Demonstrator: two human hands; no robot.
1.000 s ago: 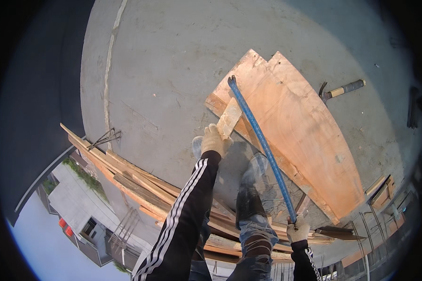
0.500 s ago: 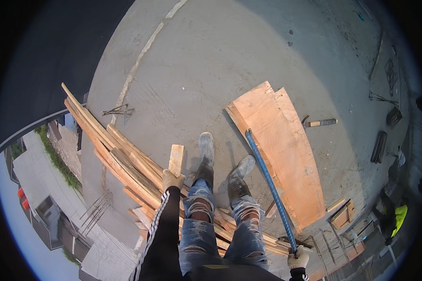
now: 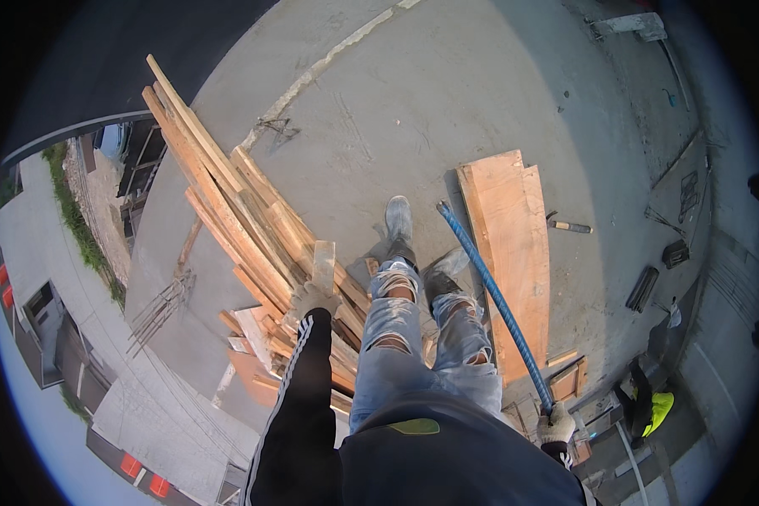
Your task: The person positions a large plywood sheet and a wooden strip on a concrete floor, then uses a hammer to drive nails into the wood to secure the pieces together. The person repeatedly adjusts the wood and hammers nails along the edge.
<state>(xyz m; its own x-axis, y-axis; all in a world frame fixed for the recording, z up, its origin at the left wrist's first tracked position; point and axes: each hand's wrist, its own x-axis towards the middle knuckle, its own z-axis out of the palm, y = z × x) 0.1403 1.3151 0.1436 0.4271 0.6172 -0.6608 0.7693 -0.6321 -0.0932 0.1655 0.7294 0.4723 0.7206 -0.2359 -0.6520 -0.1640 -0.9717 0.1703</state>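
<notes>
My left hand [image 3: 312, 302], in a pale work glove, is closed around the lower end of a short wooden board piece [image 3: 324, 263]. It is held over the right side of a pile of long planks [image 3: 249, 223]; whether the piece touches them I cannot tell. At the lower right, my gloved right hand [image 3: 557, 426] grips the near end of a long blue bar [image 3: 499, 304] with spiral ridges. The bar slants up and forward to the left, its far end beside the left edge of an orange-brown plywood panel [image 3: 508, 228].
A hammer [image 3: 572, 227] lies right of the plywood on the grey concrete floor [image 3: 371, 126]. My boots [image 3: 399, 221] stand between planks and panel. A person in a yellow vest [image 3: 659, 413] is at the lower right. Bundled dark rods [image 3: 643, 288] lie farther right. The slab's edge runs along the left.
My left hand has brought the short board piece closer over the plank pile. The blue bar stays in my right hand, its far end now left of the plywood. The whole view has shifted.
</notes>
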